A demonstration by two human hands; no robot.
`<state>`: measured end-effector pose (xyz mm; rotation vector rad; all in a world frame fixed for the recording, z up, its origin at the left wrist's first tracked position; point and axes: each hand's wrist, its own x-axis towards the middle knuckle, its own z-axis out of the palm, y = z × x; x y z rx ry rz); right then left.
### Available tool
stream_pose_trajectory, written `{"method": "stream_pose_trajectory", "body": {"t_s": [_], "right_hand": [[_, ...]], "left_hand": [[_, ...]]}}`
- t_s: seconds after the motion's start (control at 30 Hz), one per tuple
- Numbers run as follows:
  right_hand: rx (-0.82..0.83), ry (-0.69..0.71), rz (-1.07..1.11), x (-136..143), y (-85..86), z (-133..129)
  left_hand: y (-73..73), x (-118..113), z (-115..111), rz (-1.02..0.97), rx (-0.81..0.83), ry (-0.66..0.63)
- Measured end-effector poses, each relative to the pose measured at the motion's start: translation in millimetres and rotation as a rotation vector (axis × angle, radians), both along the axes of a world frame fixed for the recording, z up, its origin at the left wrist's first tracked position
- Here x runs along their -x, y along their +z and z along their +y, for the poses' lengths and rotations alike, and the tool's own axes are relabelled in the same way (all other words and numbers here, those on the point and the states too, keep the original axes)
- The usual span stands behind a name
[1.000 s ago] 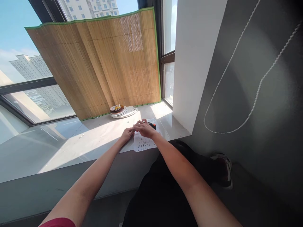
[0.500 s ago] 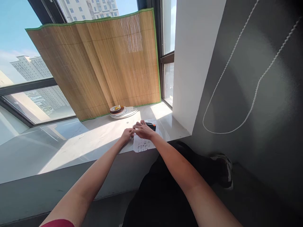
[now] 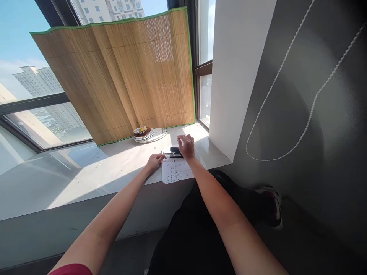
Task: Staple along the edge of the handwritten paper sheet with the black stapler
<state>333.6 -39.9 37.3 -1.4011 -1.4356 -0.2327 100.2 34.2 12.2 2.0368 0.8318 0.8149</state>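
Observation:
A dark stapler-like tool [image 3: 174,150] lies on a sheet of paper [image 3: 175,172] with handwriting, near the front edge of the sill. My left hand [image 3: 155,160] rests at the tool's left end, its fingertips pinched by the paper's upper left corner; what they hold is too small to make out. Above the tool's right end is my right hand [image 3: 187,146], wrist bent and fingers curled with the fingertips pointing left. Whether anything is between its fingers cannot be seen clearly.
Stacked plates [image 3: 144,135] stand behind the hands on the white sill [image 3: 114,168], against a bamboo mat [image 3: 123,80] leaning on the window. A beaded cord [image 3: 268,160] hangs at the right. Small scraps lie on the sill at left.
My right hand has moved right and up, away from my left hand, uncovering the tool and more of the paper. My left hand has stayed nearly in place.

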Motion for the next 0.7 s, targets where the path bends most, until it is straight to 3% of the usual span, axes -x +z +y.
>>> {"method": "stream_pose_trajectory", "body": {"t_s": [0.1,0.2,0.3,0.5,0.7], "right_hand": [[0.182,-0.287,0.264,-34,-5.3,2],[0.431,-0.430,0.382,-63,-16.5,3],[0.555,-0.474,0.453,-77,-26.5,7],[0.594,-0.533,0.443,-81,-30.9,33],[0.571,-0.505,0.475,-91,-33.8,48]], "left_hand": [[-1.9,1,1,-0.061,0.030,0.027],[-4.1,3,8,-0.095,0.106,0.102],[-2.3,8,23,-0.066,0.132,0.217],[4.4,13,66,0.000,-0.118,0.444],[-12.7,4,85,0.057,-0.142,0.464]]}}
